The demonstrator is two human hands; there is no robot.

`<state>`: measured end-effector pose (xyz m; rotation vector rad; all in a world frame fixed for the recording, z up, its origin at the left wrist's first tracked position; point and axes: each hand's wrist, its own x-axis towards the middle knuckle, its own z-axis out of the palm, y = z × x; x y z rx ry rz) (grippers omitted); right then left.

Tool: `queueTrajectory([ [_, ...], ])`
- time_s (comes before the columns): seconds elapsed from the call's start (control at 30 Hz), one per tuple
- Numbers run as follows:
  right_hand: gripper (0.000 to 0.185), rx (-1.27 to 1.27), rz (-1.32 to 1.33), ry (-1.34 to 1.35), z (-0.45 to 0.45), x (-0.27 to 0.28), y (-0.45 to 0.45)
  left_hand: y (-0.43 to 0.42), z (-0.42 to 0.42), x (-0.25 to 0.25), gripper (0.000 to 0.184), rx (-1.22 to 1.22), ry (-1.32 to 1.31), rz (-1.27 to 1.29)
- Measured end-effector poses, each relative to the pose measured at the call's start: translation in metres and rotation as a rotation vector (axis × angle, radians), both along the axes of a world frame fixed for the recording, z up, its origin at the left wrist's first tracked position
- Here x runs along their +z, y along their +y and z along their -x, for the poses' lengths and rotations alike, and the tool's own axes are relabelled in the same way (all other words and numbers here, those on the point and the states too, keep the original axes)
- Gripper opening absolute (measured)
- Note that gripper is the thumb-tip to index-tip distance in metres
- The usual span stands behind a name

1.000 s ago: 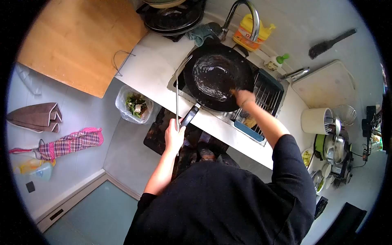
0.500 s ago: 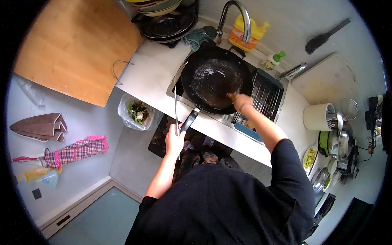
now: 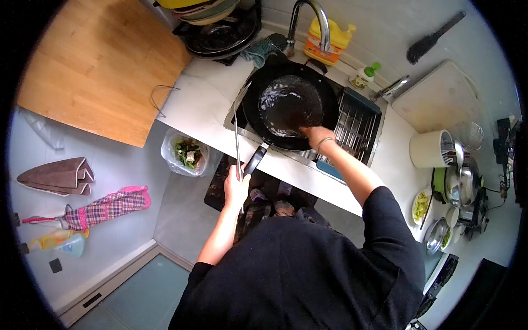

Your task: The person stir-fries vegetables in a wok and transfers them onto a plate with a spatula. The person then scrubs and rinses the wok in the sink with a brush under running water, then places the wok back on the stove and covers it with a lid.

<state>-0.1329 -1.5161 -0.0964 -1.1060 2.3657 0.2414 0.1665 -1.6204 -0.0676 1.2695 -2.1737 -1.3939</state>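
Note:
A black wok rests over the sink, wet, with a shallow pool of water inside. My left hand is closed round the end of the wok's handle and the rod of a long metal spatula. The spatula's narrow head leans by the wok's left rim. My right hand reaches inside the wok at its lower right, fingers bent down against the wall. Something brownish shows at the fingertips; I cannot make out what they hold.
A metal drying rack adjoins the wok on the right. Behind stand a faucet and a yellow detergent jug. A bag of scraps hangs at the counter's front. Left is a wooden board; right, a utensil holder.
My right hand has shifted slightly left and down along the wok's inner wall, and the water has moved. My left hand keeps its hold. The view has shifted slightly.

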Motion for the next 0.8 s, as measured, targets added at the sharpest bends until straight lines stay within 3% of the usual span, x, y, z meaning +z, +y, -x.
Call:
queueTrajectory([
  [0.03,0.050,-0.003,-0.059,-0.082,-0.016,0.014,-0.009,0.000,-0.001,-0.001,0.026,-0.003,0.001,-0.001],
  [0.13,0.043,0.079,0.035,-0.057,-0.013,0.008,-0.028,-0.002,-0.001,-0.005,0.026,-0.020,0.030,-0.004],
  [0.3,0.051,-0.056,-0.059,0.022,0.029,0.003,-0.011,-0.003,-0.002,-0.008,0.027,-0.038,0.042,0.001],
  [0.37,0.050,0.060,-0.201,0.117,0.022,-0.014,0.003,-0.003,-0.001,-0.009,0.027,-0.031,0.064,-0.012],
  [0.47,0.044,0.471,-0.224,0.143,-0.014,0.050,-0.010,-0.003,0.000,-0.001,0.027,0.007,0.028,-0.059],
  [0.53,0.045,0.619,-0.038,0.218,-0.013,0.063,-0.040,-0.002,-0.001,-0.003,0.027,0.005,0.051,-0.041],
  [0.57,0.030,0.789,0.208,0.310,-0.007,0.070,-0.056,-0.002,-0.001,-0.005,0.026,-0.002,0.067,-0.020],
  [0.63,0.029,0.980,0.336,0.510,0.015,0.075,-0.105,-0.003,-0.001,-0.003,0.027,-0.012,0.071,-0.004],
  [0.7,0.024,0.925,0.254,0.493,0.039,0.078,-0.149,-0.004,-0.001,-0.004,0.027,-0.005,0.091,-0.019],
  [0.77,0.019,0.628,0.248,0.524,0.085,0.038,-0.173,-0.005,-0.001,-0.006,0.028,0.004,0.076,-0.047],
  [0.8,0.025,0.492,0.204,0.565,0.094,0.039,-0.161,-0.006,-0.001,-0.007,0.028,0.008,0.091,-0.058],
])
